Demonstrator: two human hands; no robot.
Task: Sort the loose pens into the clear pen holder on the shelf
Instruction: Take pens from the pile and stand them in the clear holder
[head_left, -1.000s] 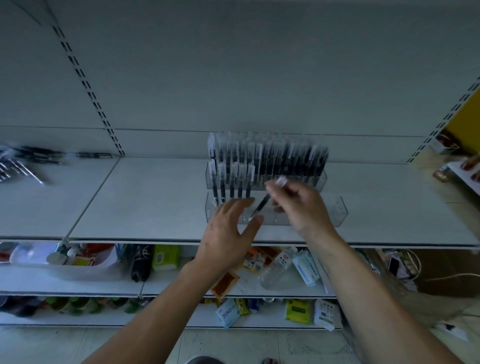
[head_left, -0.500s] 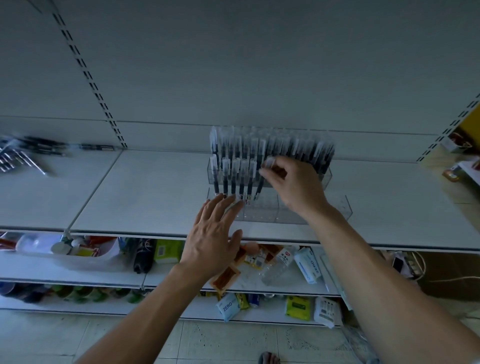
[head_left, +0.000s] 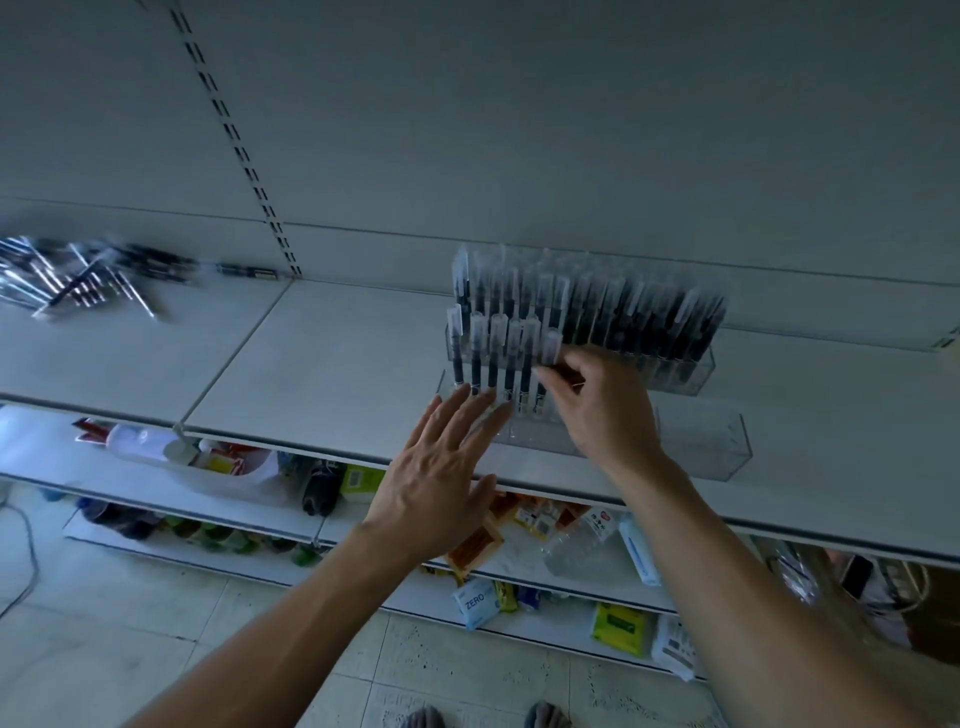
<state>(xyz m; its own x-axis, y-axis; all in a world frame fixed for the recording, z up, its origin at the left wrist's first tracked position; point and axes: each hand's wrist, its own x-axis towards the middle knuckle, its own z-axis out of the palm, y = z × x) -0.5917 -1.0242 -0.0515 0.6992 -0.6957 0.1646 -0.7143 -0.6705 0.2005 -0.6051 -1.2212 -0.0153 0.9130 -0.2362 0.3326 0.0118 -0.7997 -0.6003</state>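
On my feed, the right hand (head_left: 602, 410) pinches a pen (head_left: 550, 353) between thumb and forefinger just below its clear cap, the other fingers curled loosely behind. The pen stands nearly upright, its long axis vertical with a slight tilt, cap up and tip down. It is seated in the middle tier of the clear pen holder (head_left: 701, 447), at the right end of a short row of five pens (head_left: 491, 358) standing the same way in that tier. Behind them, the holder's rear tier carries a back row (head_left: 634, 322) of dark pens, caps up, leaning a little to the right. The holder's front tier, the lowest, shows as clear plastic to the right of the hand.

The left hand (head_left: 436, 478) reaches to the holder's front left corner with fingers straight and close together, holding nothing. I cannot tell whether the fingertips touch the plastic.

The holder stands on a white shelf (head_left: 322, 374). Well to the left of the holder, at the same level, loose pens (head_left: 88, 280) lie flat in a blurred heap, pointing several ways. Below the holder, lower shelves (head_left: 156, 493) hold packets and bottles.
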